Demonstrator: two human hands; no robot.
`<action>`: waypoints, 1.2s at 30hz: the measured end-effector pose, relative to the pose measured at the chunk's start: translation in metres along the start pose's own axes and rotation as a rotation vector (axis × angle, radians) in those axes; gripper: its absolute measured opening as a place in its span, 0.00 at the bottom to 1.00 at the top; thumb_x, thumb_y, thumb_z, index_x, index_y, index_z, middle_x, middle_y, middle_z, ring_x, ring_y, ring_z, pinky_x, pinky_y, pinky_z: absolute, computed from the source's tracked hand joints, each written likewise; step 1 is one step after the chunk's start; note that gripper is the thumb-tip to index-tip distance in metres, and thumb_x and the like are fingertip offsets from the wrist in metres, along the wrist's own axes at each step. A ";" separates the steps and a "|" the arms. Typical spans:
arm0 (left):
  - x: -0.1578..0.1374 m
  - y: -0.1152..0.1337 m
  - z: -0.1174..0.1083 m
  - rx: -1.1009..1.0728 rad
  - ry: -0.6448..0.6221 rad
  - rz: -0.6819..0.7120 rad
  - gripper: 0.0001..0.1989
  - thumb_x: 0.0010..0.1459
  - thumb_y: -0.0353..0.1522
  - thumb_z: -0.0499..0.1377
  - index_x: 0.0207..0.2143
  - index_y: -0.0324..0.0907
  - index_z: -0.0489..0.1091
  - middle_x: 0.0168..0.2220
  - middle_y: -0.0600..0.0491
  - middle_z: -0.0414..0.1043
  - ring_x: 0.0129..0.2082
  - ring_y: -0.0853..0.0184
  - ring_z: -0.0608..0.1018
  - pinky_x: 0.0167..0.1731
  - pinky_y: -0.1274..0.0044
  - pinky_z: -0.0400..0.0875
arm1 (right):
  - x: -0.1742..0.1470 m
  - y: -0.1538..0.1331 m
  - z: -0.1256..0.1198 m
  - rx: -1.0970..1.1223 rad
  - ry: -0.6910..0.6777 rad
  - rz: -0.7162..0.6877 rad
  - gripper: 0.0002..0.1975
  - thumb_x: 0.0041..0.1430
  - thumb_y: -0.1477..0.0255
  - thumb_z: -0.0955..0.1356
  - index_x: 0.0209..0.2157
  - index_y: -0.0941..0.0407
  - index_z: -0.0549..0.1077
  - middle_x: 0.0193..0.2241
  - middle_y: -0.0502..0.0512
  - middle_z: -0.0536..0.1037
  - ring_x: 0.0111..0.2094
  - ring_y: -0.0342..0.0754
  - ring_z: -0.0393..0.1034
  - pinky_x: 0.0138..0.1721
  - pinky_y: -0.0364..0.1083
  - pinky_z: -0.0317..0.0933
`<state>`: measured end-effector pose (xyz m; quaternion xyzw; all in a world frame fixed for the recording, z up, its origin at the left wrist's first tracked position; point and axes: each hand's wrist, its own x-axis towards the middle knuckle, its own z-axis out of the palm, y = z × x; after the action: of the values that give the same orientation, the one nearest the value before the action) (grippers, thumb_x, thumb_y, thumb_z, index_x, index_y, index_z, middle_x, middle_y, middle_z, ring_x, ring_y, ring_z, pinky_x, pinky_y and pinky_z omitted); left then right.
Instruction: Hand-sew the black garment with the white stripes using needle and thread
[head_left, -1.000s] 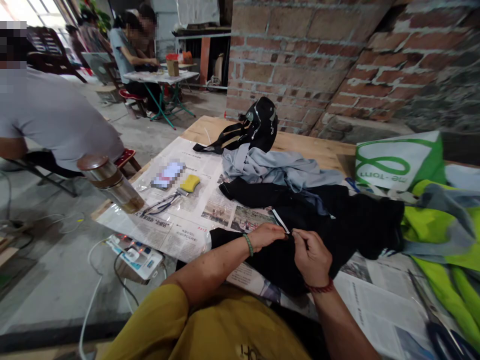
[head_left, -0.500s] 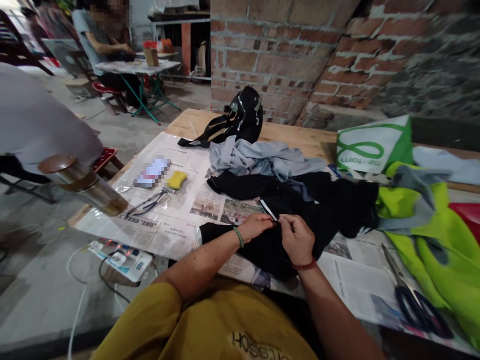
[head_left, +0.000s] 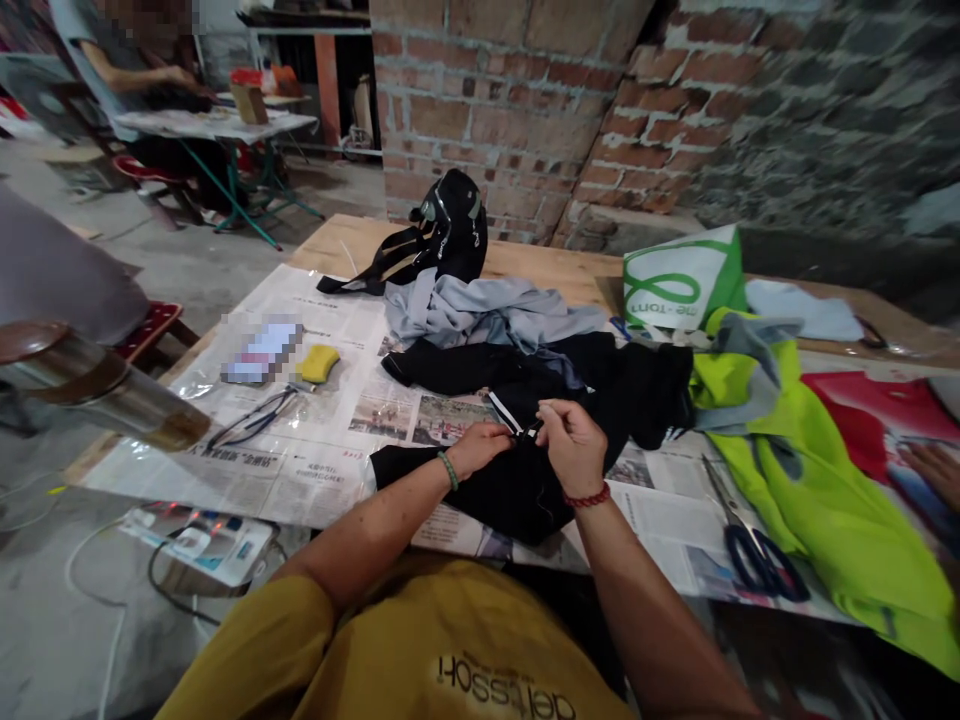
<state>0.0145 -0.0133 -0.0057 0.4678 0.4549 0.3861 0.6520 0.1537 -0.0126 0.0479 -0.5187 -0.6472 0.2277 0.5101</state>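
Head view: pinching black garment (head_left: 521, 500) beside white strip (head_left: 501, 409) with left hand (head_left: 480, 447), right hand (head_left: 576, 442) pinched closed, can't tell whether on anything; keep cloth taut!

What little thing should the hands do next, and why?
Perhaps the right hand should pull gently away while the left hand steadies the black garment. The left seems to pinch its cloth beside the white strip, and the right is bunched close by; whatever the right holds is too small to tell.
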 end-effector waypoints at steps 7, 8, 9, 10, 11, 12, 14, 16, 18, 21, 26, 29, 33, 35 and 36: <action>-0.006 0.010 -0.002 -0.083 -0.040 -0.024 0.08 0.42 0.34 0.59 0.22 0.37 0.66 0.17 0.60 0.58 0.19 0.77 0.58 0.22 0.80 0.48 | -0.004 0.010 -0.004 0.520 -0.126 0.330 0.12 0.58 0.60 0.63 0.37 0.54 0.67 0.26 0.50 0.77 0.19 0.42 0.71 0.15 0.39 0.58; -0.006 0.011 -0.002 -0.087 -0.041 -0.020 0.08 0.42 0.34 0.59 0.22 0.37 0.67 0.18 0.60 0.59 0.20 0.76 0.59 0.23 0.80 0.49 | -0.002 0.011 -0.007 0.613 -0.150 0.379 0.12 0.58 0.60 0.64 0.37 0.54 0.66 0.26 0.49 0.77 0.21 0.43 0.72 0.16 0.40 0.60; -0.006 0.012 -0.003 -0.090 -0.042 -0.015 0.08 0.42 0.34 0.59 0.22 0.37 0.67 0.18 0.60 0.60 0.21 0.76 0.60 0.23 0.80 0.50 | 0.001 0.013 -0.009 0.689 -0.165 0.422 0.11 0.57 0.60 0.64 0.36 0.53 0.66 0.25 0.49 0.76 0.24 0.45 0.74 0.18 0.41 0.64; -0.007 0.013 -0.003 -0.091 -0.043 -0.013 0.08 0.42 0.34 0.59 0.22 0.37 0.67 0.19 0.60 0.60 0.21 0.76 0.60 0.24 0.80 0.51 | 0.004 0.013 -0.012 0.747 -0.163 0.452 0.10 0.56 0.61 0.65 0.35 0.53 0.66 0.25 0.49 0.77 0.26 0.45 0.75 0.21 0.42 0.67; -0.007 0.013 -0.003 -0.091 -0.041 -0.015 0.08 0.42 0.34 0.60 0.22 0.37 0.67 0.19 0.59 0.61 0.21 0.76 0.61 0.24 0.80 0.52 | 0.008 0.014 -0.015 0.791 -0.141 0.468 0.10 0.55 0.62 0.66 0.34 0.53 0.66 0.26 0.48 0.77 0.29 0.46 0.75 0.24 0.43 0.69; -0.007 0.014 -0.003 -0.088 -0.038 -0.019 0.08 0.42 0.34 0.60 0.23 0.37 0.68 0.19 0.59 0.61 0.22 0.76 0.61 0.25 0.80 0.52 | 0.012 0.015 -0.018 0.820 -0.106 0.467 0.10 0.55 0.62 0.67 0.33 0.53 0.66 0.26 0.48 0.77 0.30 0.46 0.76 0.28 0.45 0.70; -0.008 0.016 -0.004 -0.075 -0.029 -0.030 0.08 0.42 0.34 0.60 0.23 0.37 0.68 0.19 0.59 0.61 0.21 0.76 0.61 0.24 0.80 0.52 | 0.019 0.017 -0.022 0.826 -0.006 0.416 0.10 0.54 0.63 0.68 0.33 0.54 0.66 0.27 0.48 0.77 0.31 0.46 0.76 0.32 0.46 0.71; -0.009 0.017 -0.004 -0.062 -0.022 -0.035 0.08 0.42 0.34 0.60 0.22 0.37 0.68 0.18 0.60 0.61 0.20 0.76 0.61 0.23 0.80 0.51 | 0.025 0.019 -0.025 0.774 0.106 0.324 0.11 0.53 0.62 0.68 0.33 0.54 0.66 0.26 0.47 0.77 0.30 0.46 0.76 0.34 0.47 0.71; -0.009 0.019 -0.005 -0.058 -0.014 -0.035 0.07 0.42 0.33 0.60 0.22 0.37 0.68 0.18 0.60 0.60 0.20 0.76 0.60 0.23 0.80 0.51 | 0.031 0.023 -0.030 0.687 0.213 0.229 0.12 0.54 0.62 0.68 0.33 0.55 0.67 0.24 0.47 0.76 0.29 0.45 0.76 0.33 0.46 0.71; -0.008 0.019 -0.005 -0.057 -0.004 -0.041 0.07 0.42 0.33 0.61 0.21 0.37 0.68 0.17 0.60 0.60 0.19 0.77 0.59 0.22 0.81 0.51 | 0.038 0.031 -0.043 0.533 0.318 0.112 0.12 0.55 0.62 0.66 0.33 0.56 0.68 0.25 0.47 0.76 0.28 0.44 0.76 0.34 0.46 0.71; -0.005 0.016 -0.008 -0.066 -0.005 -0.056 0.06 0.43 0.33 0.61 0.23 0.38 0.71 0.18 0.59 0.63 0.19 0.76 0.62 0.22 0.81 0.52 | 0.047 0.039 -0.076 0.299 0.412 -0.022 0.11 0.58 0.64 0.64 0.34 0.58 0.68 0.27 0.50 0.75 0.29 0.43 0.75 0.36 0.45 0.71; -0.004 0.015 -0.012 -0.054 0.006 -0.043 0.06 0.43 0.32 0.62 0.24 0.38 0.72 0.19 0.58 0.65 0.19 0.76 0.63 0.22 0.81 0.54 | 0.052 0.041 -0.093 0.214 0.476 -0.077 0.10 0.59 0.67 0.63 0.34 0.60 0.68 0.27 0.51 0.75 0.29 0.43 0.75 0.35 0.44 0.71; -0.003 0.015 -0.018 -0.073 -0.010 -0.018 0.07 0.41 0.32 0.63 0.25 0.37 0.73 0.20 0.58 0.67 0.20 0.76 0.66 0.23 0.81 0.58 | 0.056 0.043 -0.109 0.146 0.548 -0.111 0.09 0.59 0.68 0.63 0.34 0.61 0.68 0.26 0.51 0.75 0.28 0.43 0.75 0.33 0.44 0.71; -0.003 0.016 -0.020 -0.084 -0.018 0.008 0.07 0.40 0.32 0.64 0.25 0.37 0.73 0.21 0.58 0.68 0.21 0.75 0.67 0.24 0.81 0.59 | 0.057 0.044 -0.115 0.129 0.575 -0.123 0.08 0.58 0.69 0.63 0.33 0.61 0.68 0.26 0.51 0.74 0.27 0.43 0.75 0.32 0.43 0.71; -0.004 0.016 -0.021 -0.088 -0.025 0.018 0.08 0.39 0.31 0.65 0.25 0.37 0.73 0.21 0.57 0.69 0.21 0.75 0.68 0.25 0.81 0.60 | 0.058 0.043 -0.117 0.123 0.586 -0.130 0.08 0.58 0.70 0.63 0.33 0.61 0.68 0.26 0.51 0.74 0.27 0.43 0.75 0.32 0.43 0.71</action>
<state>-0.0078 -0.0070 0.0075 0.4475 0.4251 0.4059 0.6740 0.2810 0.0280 0.0809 -0.4880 -0.4891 0.0742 0.7191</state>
